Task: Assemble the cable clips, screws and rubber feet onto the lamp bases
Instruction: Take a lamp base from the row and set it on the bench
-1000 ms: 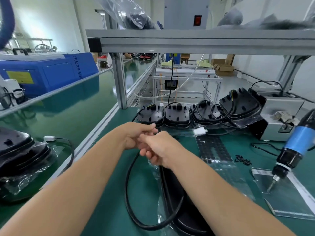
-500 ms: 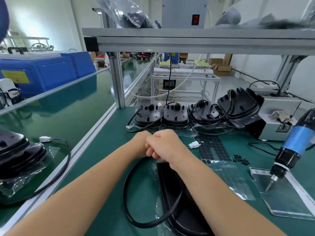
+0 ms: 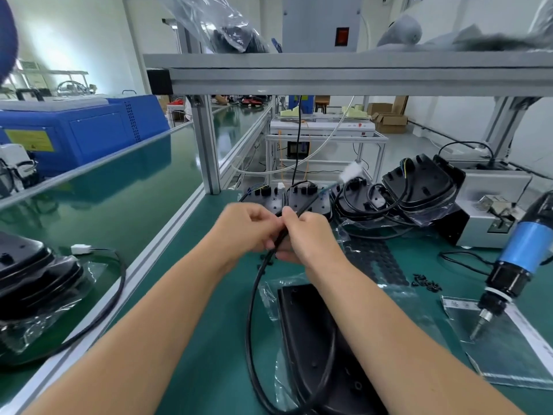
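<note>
I have both hands, left hand [image 3: 248, 227] and right hand [image 3: 308, 238], pinching the black cable [image 3: 254, 289] above the near lamp base [image 3: 311, 339]. Risk: the free connector [image 3: 350, 172] whips and 1 grip slips.

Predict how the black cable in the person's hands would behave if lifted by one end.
Probably floppy: the black cable sags in a loose loop from both hands to the lamp base. It looks springy, since the loop stays rounded. The white connector at its free end would likely swing.
</note>
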Demonstrator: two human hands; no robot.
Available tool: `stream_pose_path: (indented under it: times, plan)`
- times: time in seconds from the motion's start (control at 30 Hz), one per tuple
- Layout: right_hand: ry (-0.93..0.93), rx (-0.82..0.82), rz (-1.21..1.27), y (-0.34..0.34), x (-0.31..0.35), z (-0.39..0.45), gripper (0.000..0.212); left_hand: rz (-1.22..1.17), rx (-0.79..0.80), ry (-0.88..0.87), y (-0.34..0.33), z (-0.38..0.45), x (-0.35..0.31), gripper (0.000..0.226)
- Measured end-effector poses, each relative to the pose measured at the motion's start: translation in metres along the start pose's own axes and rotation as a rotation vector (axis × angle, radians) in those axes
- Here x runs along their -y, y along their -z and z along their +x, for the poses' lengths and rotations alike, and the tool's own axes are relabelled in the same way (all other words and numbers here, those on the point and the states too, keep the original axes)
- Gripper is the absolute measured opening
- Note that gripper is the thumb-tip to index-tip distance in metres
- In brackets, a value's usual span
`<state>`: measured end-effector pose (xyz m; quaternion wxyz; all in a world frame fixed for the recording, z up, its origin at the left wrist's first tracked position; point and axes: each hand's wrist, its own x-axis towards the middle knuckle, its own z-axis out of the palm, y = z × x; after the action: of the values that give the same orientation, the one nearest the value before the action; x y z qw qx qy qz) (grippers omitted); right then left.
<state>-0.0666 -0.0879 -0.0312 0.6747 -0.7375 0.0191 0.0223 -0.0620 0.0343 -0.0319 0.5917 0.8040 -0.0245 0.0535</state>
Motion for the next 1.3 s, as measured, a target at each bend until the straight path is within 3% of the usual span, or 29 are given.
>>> stream_pose_path:
  times: [0.07, 0.1, 0.23, 0.37, 0.6, 0.8, 0.93, 1.13, 1.3]
  plan:
    - [-0.019, 0.071, 0.06, -0.005, 0.005, -0.004, 0.035, 0.019, -0.183, -0.006, 0.01, 0.008, -0.012, 0.018]
    - [-0.035, 0.121, 0.044, -0.008, 0.007, -0.007, 0.036, 0.028, -0.185, -0.028, 0.014, 0.013, -0.019, 0.022]
    - [-0.063, 0.273, -0.105, -0.024, 0.012, -0.013, 0.038, 0.084, 0.093, -0.068, 0.013, 0.025, -0.045, 0.029]
    - [-0.08, 0.304, -0.102, -0.031, 0.02, -0.015, 0.035, 0.099, 0.146, -0.051, 0.01, 0.04, -0.053, 0.013]
    - [-0.096, 0.365, 0.106, -0.033, 0.028, -0.037, 0.034, -0.487, -0.152, 0.376, 0.038, 0.074, -0.045, 0.022]
    - [-0.088, 0.427, 0.1, -0.051, 0.033, -0.064, 0.034, -0.585, -0.313, 0.432, 0.061, 0.092, -0.031, 0.027]
    - [-0.043, 0.467, 0.032, -0.057, 0.028, -0.077, 0.034, -0.492, -0.372, 0.432, 0.079, 0.102, -0.013, 0.029]
    - [0.016, 0.474, -0.086, -0.044, 0.024, -0.078, 0.038, -0.423, -0.311, 0.473, 0.071, 0.101, 0.013, 0.03]
    - [-0.026, 0.486, -0.101, -0.033, 0.019, -0.075, 0.036, -0.402, -0.04, 0.549, 0.051, 0.074, 0.017, 0.037]
